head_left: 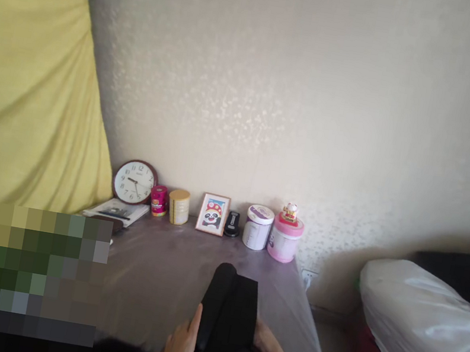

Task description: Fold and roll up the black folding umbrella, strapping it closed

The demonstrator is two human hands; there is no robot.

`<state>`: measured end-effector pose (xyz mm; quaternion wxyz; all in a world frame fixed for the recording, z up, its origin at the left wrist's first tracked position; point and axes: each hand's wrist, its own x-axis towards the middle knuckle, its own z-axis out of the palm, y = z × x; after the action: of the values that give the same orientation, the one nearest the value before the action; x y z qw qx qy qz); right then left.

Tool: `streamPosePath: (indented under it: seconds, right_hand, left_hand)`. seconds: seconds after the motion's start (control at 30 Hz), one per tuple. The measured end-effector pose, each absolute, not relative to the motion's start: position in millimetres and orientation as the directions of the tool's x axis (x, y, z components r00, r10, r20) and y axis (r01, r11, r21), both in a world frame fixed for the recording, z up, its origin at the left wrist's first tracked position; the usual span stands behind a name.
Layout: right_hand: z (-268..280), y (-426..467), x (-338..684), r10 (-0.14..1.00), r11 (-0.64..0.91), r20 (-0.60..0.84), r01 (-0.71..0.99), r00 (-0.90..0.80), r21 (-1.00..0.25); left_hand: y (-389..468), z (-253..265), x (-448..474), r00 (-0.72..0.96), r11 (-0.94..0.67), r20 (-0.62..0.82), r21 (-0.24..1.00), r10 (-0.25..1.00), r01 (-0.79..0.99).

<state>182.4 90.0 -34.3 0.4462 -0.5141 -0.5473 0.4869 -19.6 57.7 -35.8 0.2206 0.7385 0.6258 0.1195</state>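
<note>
Patterned wall [359,131] backs a table [145,281] where a clock [135,181] and a picture frame [213,214] stand in a row with 4 containers [257,231], seemingly leaned back for support. Over the table's near part, a folded black case [236,314] is held from 2 sides: the left hand [183,347] grasps its rolled edge, index finger laid along it; the right hand [266,340] grips the opposite side, fingertips hidden, probably to steady it.
</note>
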Motion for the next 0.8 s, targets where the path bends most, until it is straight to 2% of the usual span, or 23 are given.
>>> streamPosePath:
  seconds: [0.07,0.17,0.27,0.4,0.47,0.57,0.63,0.8]
  right_hand:
    - [-28,92,195,0.998,0.039,0.030,0.192,-0.053,-0.981]
    - [-24,97,211,0.983,0.092,0.146,0.397,0.108,-0.913]
    - [-21,99,218,0.949,0.048,0.200,0.513,0.246,-0.857]
    - [-11,94,210,0.943,0.003,0.201,0.597,0.266,-0.803]
    - [-5,92,202,0.957,-0.028,0.154,0.605,0.247,-0.795]
    - [-2,93,196,0.966,-0.156,-0.009,0.555,0.259,-0.817]
    - [-3,97,195,0.955,-0.202,-0.047,0.527,0.292,-0.825]
    - [3,108,187,0.980,-0.095,-0.014,0.405,0.199,-0.909]
  left_hand:
    - [51,-34,-16,0.192,-0.151,-0.057,0.418,0.980,0.896]
    - [45,-32,-11,0.185,-0.167,-0.014,0.367,0.983,0.915]
    - [43,-31,-9,0.169,-0.159,-0.001,0.334,0.986,0.929]
    - [42,-29,-8,0.172,-0.160,-0.005,0.330,0.985,0.930]
    - [40,-28,-8,0.176,-0.167,-0.001,0.326,0.984,0.931]
    - [38,-26,-7,0.179,-0.173,0.012,0.323,0.984,0.930]
    - [38,-25,-7,0.178,-0.172,0.012,0.331,0.984,0.928]
    - [39,-25,-8,0.179,-0.171,0.010,0.343,0.984,0.924]
